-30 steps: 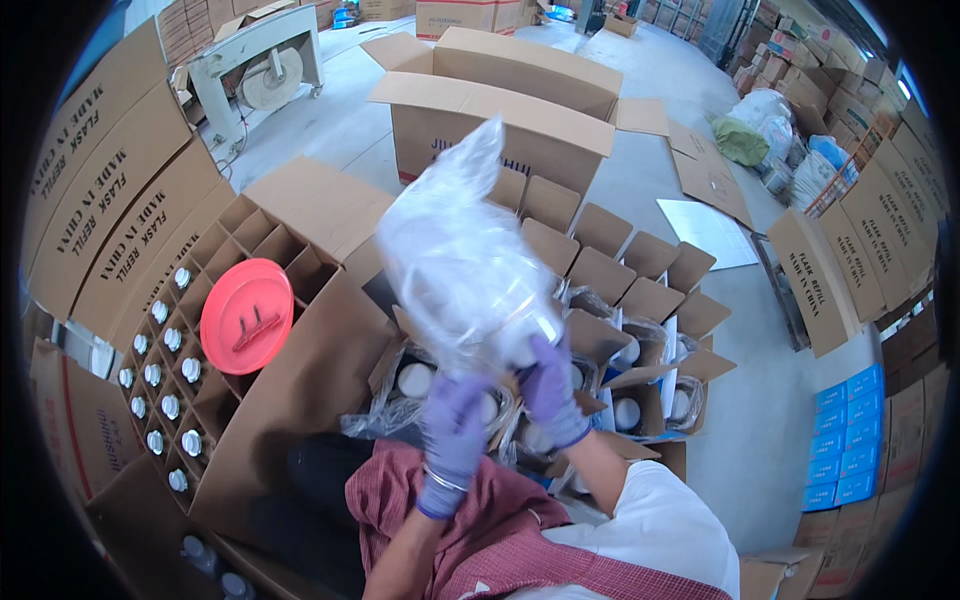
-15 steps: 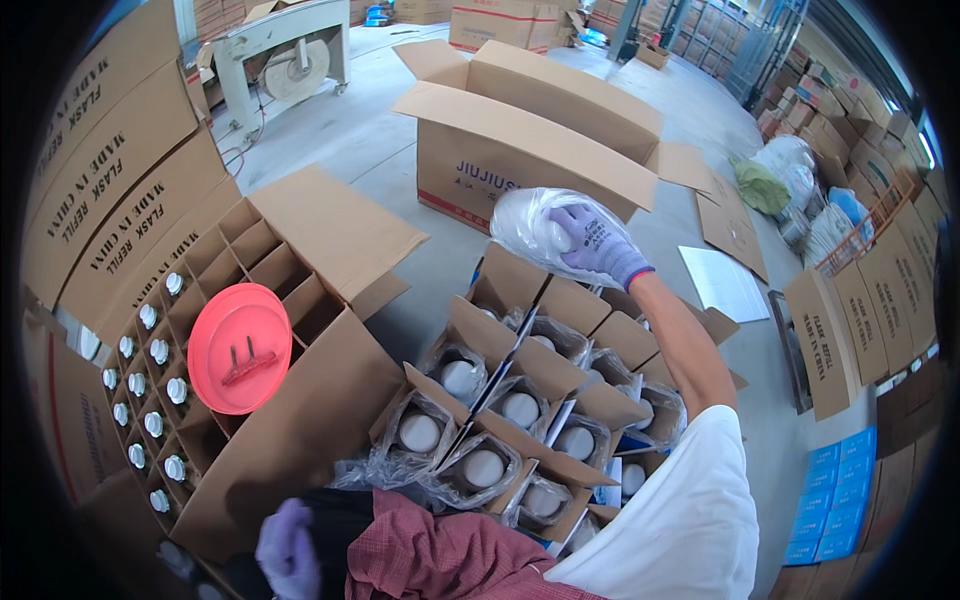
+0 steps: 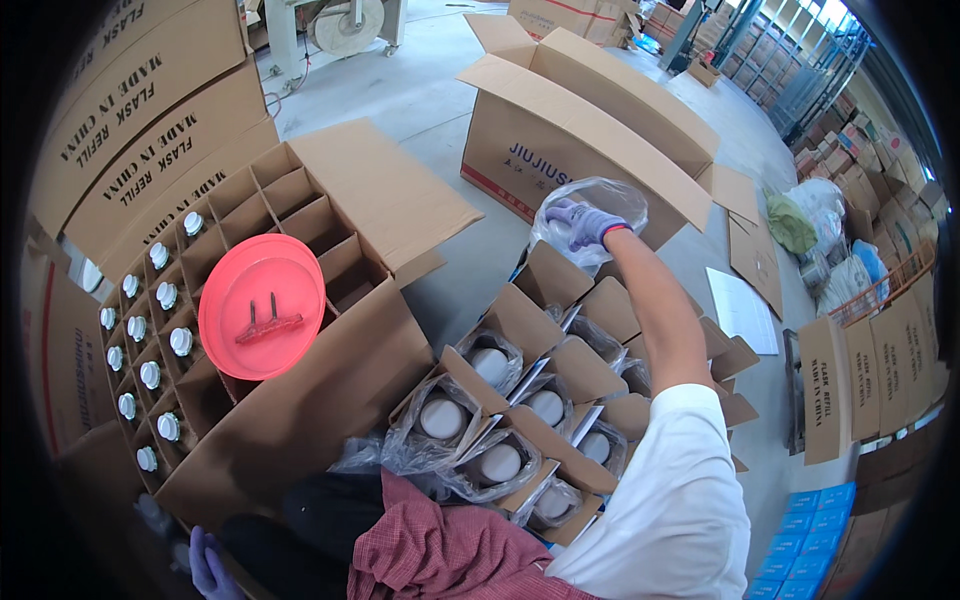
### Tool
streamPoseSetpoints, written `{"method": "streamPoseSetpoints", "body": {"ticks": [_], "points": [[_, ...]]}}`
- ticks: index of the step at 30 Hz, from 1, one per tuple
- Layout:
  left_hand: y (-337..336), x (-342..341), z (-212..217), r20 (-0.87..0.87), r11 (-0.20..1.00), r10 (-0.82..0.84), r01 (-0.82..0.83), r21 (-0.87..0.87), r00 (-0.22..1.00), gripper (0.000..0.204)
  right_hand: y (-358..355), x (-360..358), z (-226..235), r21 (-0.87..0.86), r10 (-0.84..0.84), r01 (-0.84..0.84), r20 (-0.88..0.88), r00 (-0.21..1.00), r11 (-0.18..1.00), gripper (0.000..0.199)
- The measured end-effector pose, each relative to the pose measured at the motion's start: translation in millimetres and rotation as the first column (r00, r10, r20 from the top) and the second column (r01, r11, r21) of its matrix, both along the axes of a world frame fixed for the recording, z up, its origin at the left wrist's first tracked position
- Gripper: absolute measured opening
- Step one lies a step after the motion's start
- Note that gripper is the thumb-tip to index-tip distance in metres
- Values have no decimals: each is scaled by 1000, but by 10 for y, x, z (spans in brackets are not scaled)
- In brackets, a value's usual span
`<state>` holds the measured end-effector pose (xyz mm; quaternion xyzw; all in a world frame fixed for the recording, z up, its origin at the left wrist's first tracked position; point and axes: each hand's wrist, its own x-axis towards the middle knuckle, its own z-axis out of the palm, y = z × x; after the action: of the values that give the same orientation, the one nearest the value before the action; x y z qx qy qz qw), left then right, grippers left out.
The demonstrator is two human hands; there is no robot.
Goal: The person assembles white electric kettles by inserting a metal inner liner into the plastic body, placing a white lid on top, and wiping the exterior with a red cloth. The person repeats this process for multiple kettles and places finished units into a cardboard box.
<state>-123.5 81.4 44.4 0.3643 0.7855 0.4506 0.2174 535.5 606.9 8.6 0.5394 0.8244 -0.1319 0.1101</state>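
pale floor (image 3: 420, 95); barred metalwork (image 3: 815, 75) far back; cartons (image 3: 880, 190) heaped far right; white-framed stand (image 3: 287, 42) upper left

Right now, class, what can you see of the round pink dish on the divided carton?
The dish is round and pinkish red, shallow with a low rim, and looks like smooth plastic. It rests across the cardboard dividers of the open carton, to the right of several white caps. On it lies a reddish piece with two dark prongs pointing away from the wearer. Its underside is hidden.
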Motion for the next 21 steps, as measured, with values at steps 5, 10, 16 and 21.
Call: {"method": "streamPoseSetpoints", "body": {"ticks": [5, 10, 16, 21], "points": [[-130, -80, -85, 33, 990, 65, -60, -127, 997, 35, -16, -149, -142, 41, 78, -87, 187, 979, 995, 60], [-102, -213, -334, 37, 992, 24, -19, -122, 999, 35, 13, -58, -262, 24, 79, -90, 288, 954, 996, 69], [48, -240, -362, 43, 984, 4, 4, -176, 999, 35, 122, 44, -250, 13, 6, -10, 281, 960, 1000, 73], [208, -251, -432, 44, 983, 14, -6, -183, 999, 34, 216, 606, -809, 62, 329, -404, 472, 817, 913, 58]]}}
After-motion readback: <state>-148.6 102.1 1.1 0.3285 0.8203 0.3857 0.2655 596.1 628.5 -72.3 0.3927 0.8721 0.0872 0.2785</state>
